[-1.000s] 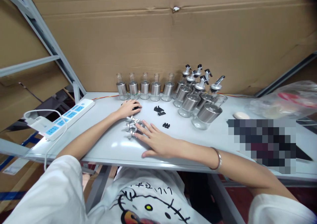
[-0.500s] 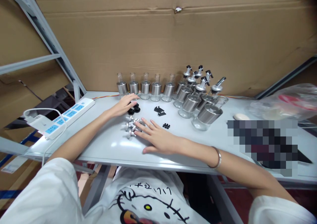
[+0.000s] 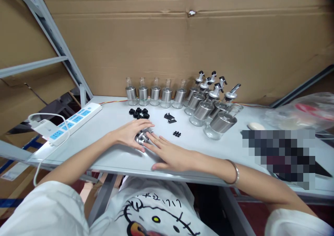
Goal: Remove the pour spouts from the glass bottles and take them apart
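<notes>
Several silver metal pourer parts (image 3: 142, 137) lie in a small heap on the grey table. Around the heap's left side curves my left hand (image 3: 130, 133), fingers and thumb apart. From the right, my right hand (image 3: 171, 154) lies flat with its fingertips touching the heap, thumb spread away. Parts of the heap are hidden under the fingers. Just behind it are several black round stoppers (image 3: 139, 113). Small black levers (image 3: 170, 117) and tiny black caps (image 3: 176, 134) lie to the right of these.
Several open glass bottles with steel sleeves (image 3: 155, 91) stand in a row at the back. Bottles with pourers fitted (image 3: 202, 110) stand right of them. A white power strip (image 3: 75, 123) is at left; a white oval object (image 3: 256, 126) and plastic bag (image 3: 305, 109) at right.
My left hand has moved from beside the black stoppers towards me, to the silver parts. The silver parts are now gathered closer together between both hands.
</notes>
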`<state>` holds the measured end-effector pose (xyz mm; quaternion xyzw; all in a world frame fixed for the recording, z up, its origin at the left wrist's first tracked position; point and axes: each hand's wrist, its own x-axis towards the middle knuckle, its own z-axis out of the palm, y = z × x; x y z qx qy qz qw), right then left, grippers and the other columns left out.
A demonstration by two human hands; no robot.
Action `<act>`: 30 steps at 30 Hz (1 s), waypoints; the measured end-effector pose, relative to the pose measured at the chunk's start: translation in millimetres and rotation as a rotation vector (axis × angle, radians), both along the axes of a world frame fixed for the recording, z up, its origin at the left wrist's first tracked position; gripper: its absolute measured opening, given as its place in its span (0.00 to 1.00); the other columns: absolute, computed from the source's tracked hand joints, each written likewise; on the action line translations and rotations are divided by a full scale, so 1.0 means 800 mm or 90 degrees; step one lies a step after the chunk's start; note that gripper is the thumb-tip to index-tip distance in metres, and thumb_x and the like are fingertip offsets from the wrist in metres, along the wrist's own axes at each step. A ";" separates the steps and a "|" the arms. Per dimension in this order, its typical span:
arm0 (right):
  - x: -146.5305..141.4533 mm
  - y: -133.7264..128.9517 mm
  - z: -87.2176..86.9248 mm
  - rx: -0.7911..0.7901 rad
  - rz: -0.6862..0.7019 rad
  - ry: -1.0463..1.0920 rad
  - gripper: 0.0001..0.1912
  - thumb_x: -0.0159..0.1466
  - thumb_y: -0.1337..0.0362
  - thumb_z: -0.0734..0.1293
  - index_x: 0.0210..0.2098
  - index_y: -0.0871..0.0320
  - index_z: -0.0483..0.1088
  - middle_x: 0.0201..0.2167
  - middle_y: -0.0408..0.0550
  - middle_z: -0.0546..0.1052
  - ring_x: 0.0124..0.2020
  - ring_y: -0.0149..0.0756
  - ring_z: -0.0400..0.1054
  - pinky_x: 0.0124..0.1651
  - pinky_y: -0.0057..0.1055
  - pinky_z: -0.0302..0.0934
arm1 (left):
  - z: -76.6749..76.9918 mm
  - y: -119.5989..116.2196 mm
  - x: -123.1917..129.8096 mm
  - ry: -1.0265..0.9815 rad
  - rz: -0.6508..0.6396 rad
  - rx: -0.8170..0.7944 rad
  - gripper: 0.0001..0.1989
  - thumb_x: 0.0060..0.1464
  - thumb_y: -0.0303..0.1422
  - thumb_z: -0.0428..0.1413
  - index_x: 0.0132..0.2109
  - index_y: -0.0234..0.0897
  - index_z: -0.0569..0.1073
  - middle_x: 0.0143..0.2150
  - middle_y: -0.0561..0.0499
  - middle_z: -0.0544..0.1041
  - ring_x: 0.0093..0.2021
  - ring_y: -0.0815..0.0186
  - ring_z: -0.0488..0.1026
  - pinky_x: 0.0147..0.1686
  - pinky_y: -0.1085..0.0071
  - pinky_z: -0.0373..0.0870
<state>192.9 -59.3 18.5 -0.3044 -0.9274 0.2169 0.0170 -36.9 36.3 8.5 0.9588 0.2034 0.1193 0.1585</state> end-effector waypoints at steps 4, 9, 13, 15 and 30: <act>-0.002 0.002 0.007 -0.011 0.008 -0.020 0.40 0.65 0.53 0.63 0.68 0.65 0.44 0.70 0.65 0.34 0.70 0.55 0.28 0.68 0.55 0.37 | 0.004 -0.003 -0.002 0.024 0.022 0.018 0.47 0.42 0.57 0.61 0.64 0.41 0.58 0.63 0.40 0.64 0.65 0.49 0.58 0.63 0.53 0.55; -0.001 0.002 0.007 -0.013 0.002 -0.030 0.40 0.65 0.53 0.63 0.69 0.62 0.44 0.70 0.61 0.35 0.71 0.53 0.29 0.68 0.55 0.40 | 0.007 -0.006 -0.001 0.056 0.035 0.029 0.38 0.46 0.53 0.59 0.60 0.39 0.64 0.60 0.40 0.67 0.62 0.50 0.61 0.61 0.55 0.57; 0.000 0.000 0.009 0.064 -0.002 -0.052 0.39 0.64 0.51 0.63 0.68 0.61 0.48 0.70 0.58 0.40 0.71 0.55 0.28 0.68 0.59 0.35 | 0.006 -0.005 0.000 0.059 0.035 0.055 0.34 0.48 0.52 0.59 0.57 0.37 0.67 0.58 0.40 0.69 0.62 0.49 0.61 0.62 0.55 0.54; 0.000 -0.002 0.014 0.114 0.009 -0.050 0.35 0.65 0.51 0.63 0.66 0.60 0.53 0.70 0.58 0.45 0.70 0.55 0.34 0.67 0.60 0.38 | 0.007 -0.005 0.000 0.055 0.035 0.063 0.32 0.48 0.50 0.59 0.56 0.36 0.68 0.58 0.40 0.69 0.62 0.50 0.61 0.62 0.55 0.52; 0.082 0.068 0.094 0.564 -0.389 0.158 0.27 0.65 0.60 0.62 0.63 0.58 0.57 0.66 0.59 0.57 0.68 0.52 0.45 0.65 0.57 0.45 | 0.004 -0.022 0.013 -0.276 -0.035 0.231 0.17 0.58 0.31 0.51 0.55 0.36 0.67 0.52 0.39 0.74 0.56 0.56 0.69 0.55 0.54 0.65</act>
